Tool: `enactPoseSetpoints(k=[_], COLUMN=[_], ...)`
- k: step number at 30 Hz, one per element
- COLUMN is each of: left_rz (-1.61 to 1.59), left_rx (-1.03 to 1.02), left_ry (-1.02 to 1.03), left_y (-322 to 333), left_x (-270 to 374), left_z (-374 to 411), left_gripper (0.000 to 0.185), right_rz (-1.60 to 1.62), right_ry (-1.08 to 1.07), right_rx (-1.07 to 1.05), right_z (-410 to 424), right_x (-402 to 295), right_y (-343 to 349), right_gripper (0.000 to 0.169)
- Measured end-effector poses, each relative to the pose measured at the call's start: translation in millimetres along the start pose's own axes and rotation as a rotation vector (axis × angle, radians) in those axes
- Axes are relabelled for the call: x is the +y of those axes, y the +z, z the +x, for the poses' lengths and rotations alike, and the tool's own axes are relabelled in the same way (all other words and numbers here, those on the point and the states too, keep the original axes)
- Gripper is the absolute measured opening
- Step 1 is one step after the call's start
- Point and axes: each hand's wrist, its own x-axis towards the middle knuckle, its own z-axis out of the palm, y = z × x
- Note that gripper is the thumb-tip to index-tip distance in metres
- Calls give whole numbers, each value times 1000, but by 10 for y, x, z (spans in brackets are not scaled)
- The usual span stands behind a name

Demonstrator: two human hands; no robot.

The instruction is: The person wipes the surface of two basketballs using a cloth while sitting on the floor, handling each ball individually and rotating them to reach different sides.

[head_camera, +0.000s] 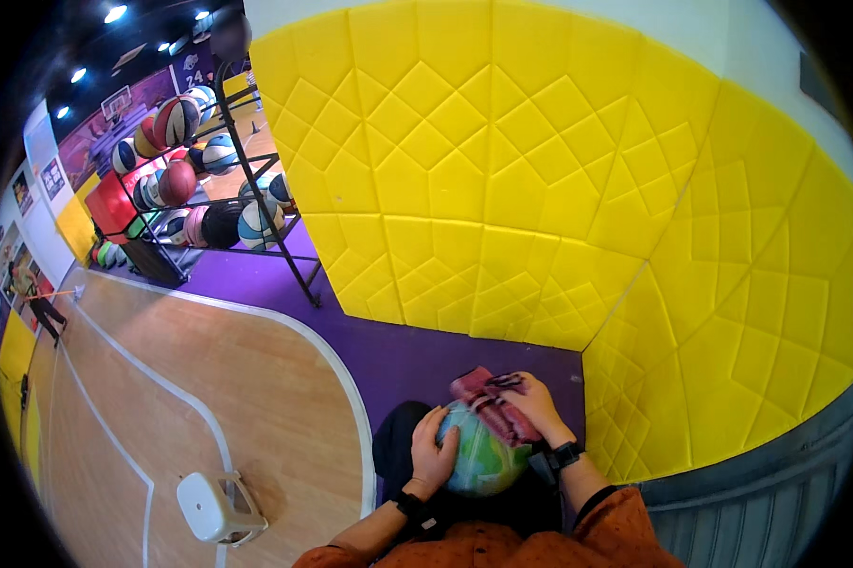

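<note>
A ball patterned in blue and green rests in my lap. My left hand grips its left side, thumb and fingers spread over the surface. On its upper right, my right hand holds a folded pink and dark striped cloth against the ball. One end of the cloth sticks out past the ball at the upper left. Both wrists carry dark bands. The underside of the ball is hidden by my lap.
Yellow padded wall panels rise in front. A white plastic stool stands at left on the wooden floor. Farther back, a black metal rack holds several basketballs. At far left a person holds a long-handled mop.
</note>
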Motion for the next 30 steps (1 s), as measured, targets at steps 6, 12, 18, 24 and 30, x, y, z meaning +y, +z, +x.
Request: enactPoseSetpoints(k=[6,12,18,24,30], left_rz=[-70,-242,-197,-224,-332], left_rx=[-237,-246,-210,-28,-30], left_ry=[201,34,-67,-30,-124], left_y=[-212,-73,-28,12,119], left_x=[78,-310,-457,-115,-217], left_z=[314,333,-52,89,162], left_gripper=[42,44,40,24,24], right_rz=[287,-568,-626,24,-224], right_ry=[107,-600,-681,24,-358], right_rx=[468,208,-245,118,426], right_z=[-719,-1012,-414,-321,-1186], right_x=[423,-606,-883,-192,208], right_y=[-94,359,484,51,137], right_gripper=[31,44,43,38,45])
